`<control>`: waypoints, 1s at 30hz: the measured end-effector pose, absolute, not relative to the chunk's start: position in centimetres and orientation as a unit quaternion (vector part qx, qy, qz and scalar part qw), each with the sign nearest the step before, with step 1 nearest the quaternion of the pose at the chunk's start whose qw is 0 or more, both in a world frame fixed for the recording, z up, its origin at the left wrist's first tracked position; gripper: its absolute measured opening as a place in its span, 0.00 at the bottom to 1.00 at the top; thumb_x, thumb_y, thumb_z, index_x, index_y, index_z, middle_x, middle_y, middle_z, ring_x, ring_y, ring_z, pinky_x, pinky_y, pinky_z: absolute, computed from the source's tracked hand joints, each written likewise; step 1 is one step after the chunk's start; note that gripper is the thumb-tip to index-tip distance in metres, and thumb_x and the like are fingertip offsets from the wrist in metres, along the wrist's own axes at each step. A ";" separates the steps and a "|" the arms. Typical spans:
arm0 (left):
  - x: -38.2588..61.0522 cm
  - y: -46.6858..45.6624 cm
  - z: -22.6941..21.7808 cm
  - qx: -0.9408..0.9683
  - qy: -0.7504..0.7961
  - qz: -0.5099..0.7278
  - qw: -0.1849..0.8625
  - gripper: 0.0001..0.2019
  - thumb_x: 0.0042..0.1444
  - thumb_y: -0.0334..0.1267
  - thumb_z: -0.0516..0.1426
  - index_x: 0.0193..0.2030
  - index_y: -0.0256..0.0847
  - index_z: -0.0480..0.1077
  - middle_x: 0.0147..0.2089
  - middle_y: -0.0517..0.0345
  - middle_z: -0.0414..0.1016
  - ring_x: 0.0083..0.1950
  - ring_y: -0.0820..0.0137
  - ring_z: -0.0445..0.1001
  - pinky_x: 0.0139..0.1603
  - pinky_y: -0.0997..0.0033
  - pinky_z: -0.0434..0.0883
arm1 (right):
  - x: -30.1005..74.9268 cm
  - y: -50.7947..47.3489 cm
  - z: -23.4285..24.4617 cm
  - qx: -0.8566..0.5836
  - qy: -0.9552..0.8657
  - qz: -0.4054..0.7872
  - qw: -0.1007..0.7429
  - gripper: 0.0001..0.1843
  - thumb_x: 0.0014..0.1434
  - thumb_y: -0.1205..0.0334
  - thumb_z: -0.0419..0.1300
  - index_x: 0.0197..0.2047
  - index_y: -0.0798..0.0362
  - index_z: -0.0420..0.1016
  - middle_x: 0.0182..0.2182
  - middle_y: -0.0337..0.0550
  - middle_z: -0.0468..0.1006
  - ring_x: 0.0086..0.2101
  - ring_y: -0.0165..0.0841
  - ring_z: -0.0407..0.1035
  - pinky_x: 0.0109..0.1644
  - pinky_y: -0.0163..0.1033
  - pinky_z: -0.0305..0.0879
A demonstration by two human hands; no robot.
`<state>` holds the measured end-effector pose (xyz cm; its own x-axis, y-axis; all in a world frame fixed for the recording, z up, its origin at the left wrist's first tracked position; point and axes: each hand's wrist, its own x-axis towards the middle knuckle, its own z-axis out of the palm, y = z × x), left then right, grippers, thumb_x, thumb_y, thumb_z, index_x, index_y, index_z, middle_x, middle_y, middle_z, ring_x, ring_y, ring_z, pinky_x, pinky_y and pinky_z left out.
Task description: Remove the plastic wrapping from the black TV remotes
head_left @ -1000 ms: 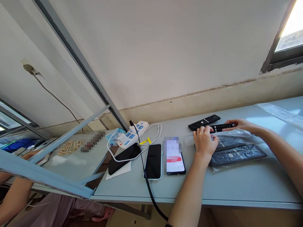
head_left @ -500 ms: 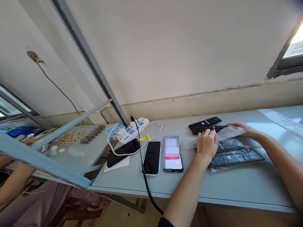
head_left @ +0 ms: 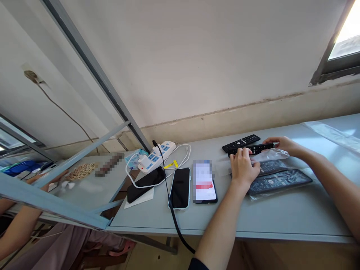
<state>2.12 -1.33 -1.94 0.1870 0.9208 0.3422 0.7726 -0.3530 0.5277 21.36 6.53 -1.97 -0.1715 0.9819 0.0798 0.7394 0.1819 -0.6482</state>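
A black remote control (head_left: 262,149) is held between my two hands above the table, tipped partly onto its side. My left hand (head_left: 244,168) closes its fingers over the remote's left end. At the other end, my right hand (head_left: 285,145) grips the tip with thumb and fingers. A clear plastic sleeve (head_left: 272,154) hangs just in front of the remote, near both hands. Behind it lies another bare remote (head_left: 241,143), buttons up. Closer to me are two remotes in clear wrapping, a front one (head_left: 281,183) and a partly covered one (head_left: 272,167).
Left of my hands lie a lit phone (head_left: 205,191), a dark-screened phone (head_left: 180,189) and a black phone (head_left: 146,184) on white paper. A power strip (head_left: 157,157) with cables stands behind them. A metal post (head_left: 112,90) rises nearby; another person's arm (head_left: 24,228) shows left.
The remote has been raised and tilted, so its side edge faces me more. My right hand has shifted to its right end, out from behind the plastic sleeve. The view has turned slightly.
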 end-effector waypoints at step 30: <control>1.6 -1.2 -1.8 0.767 0.518 0.357 0.127 0.08 0.52 0.27 0.55 0.35 0.43 0.73 0.43 0.60 0.72 0.45 0.73 0.72 0.51 0.70 0.64 | 18.6 2.5 1.1 -0.619 -0.660 -0.132 0.405 0.22 0.62 0.58 0.42 0.50 0.48 0.73 0.50 0.45 0.69 0.41 0.39 0.69 0.39 0.38 0.63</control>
